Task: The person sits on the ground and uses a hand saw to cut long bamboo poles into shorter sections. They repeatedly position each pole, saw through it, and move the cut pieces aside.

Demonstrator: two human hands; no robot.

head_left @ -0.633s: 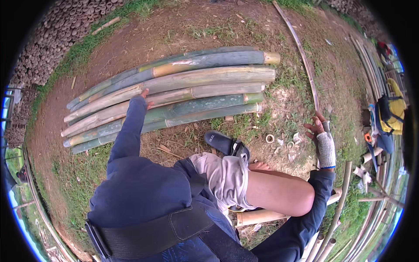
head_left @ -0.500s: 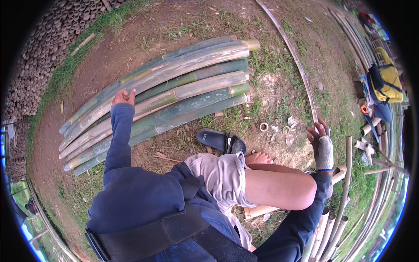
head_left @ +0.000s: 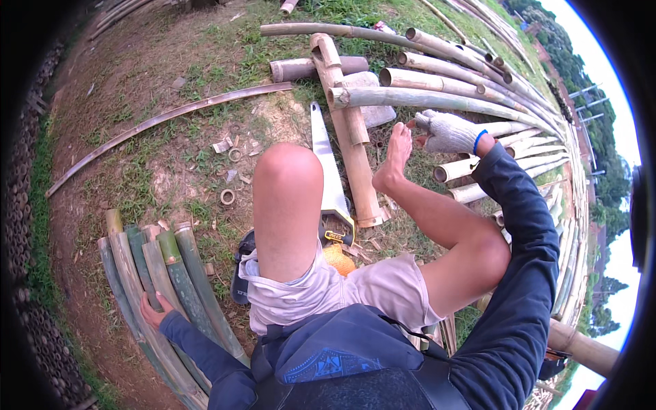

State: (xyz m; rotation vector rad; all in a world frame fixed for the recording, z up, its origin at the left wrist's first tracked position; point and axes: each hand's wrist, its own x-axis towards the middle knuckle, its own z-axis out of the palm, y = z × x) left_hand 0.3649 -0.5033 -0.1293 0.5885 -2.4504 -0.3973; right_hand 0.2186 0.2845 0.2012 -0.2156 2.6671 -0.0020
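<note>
I sit on the ground with bare legs bent in front of me. My left hand [head_left: 154,311] rests flat on a bundle of green split bamboo [head_left: 164,273] at the lower left, fingers spread. My right hand [head_left: 447,132], in a white knit glove, is stretched toward a pile of pale bamboo poles [head_left: 437,99] at the upper right, beside my right foot; whether it grips a pole I cannot tell. A hand saw [head_left: 326,178] with a yellow and black handle lies between my legs against a short bamboo post [head_left: 348,130].
A long thin bamboo strip [head_left: 164,119] curves across the dirt at the upper left. Small cut bamboo rings [head_left: 227,197] and chips lie near my left knee. A black sandal [head_left: 240,273] sits under my thigh. More poles run along the right rim.
The view has swung to the right: the split bamboo bundle went from the top centre to the lower left, and the pole pile and saw came into sight. My left hand stays on the bundle.
</note>
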